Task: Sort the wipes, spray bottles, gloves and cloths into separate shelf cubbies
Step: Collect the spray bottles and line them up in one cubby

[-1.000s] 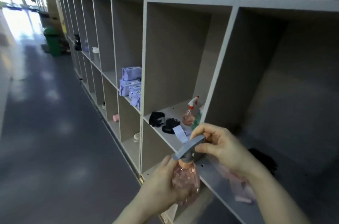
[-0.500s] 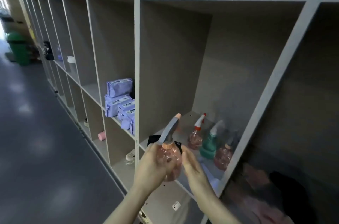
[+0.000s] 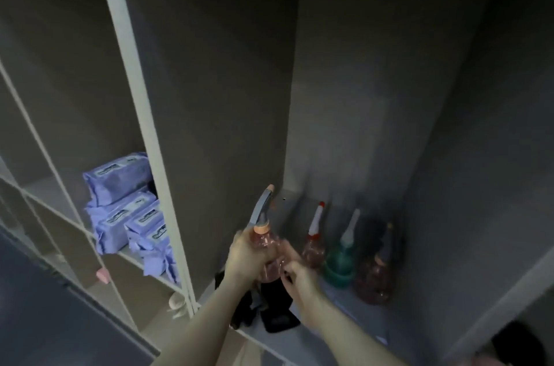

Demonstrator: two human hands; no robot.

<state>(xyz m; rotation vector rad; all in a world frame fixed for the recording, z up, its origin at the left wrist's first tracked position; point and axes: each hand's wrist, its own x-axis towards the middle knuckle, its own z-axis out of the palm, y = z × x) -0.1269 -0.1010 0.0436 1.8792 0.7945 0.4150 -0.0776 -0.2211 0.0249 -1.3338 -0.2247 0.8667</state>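
- Looking down into the grey shelf (image 3: 168, 113), I use its middle cubby as my landmark; a pale upright divider bounds that cubby on its left.
- Left of the middle cubby, beyond the divider, purple wipes packs (image 3: 126, 209) sit stacked in the neighbouring cubby, some leaning at the front edge.
- At the front of the middle cubby's floor, black gloves (image 3: 277, 310) lie in a heap, partly behind my forearms.
- On the right side of the middle cubby's floor stand three spray bottles in a row: a pink one with a red-and-white nozzle (image 3: 313, 245), a green one (image 3: 338, 260) and a darker pink one (image 3: 374, 278), just beside one another.
- Above the gloves, at the front of the middle cubby, I hold a pink spray bottle (image 3: 268, 251) upright, its grey trigger head pointing up and back; whether its base touches anything I cannot tell.
- My left hand (image 3: 244, 257) wraps the bottle's left side just under the orange collar, grip closed round it.
- My right hand (image 3: 299, 275) has fingers curled against the bottle's lower right side, gripping it too.
- Below the cubby to the left, a small pink item (image 3: 102, 275) and a white object (image 3: 177, 302) sit on lower shelves, too blurred to identify.
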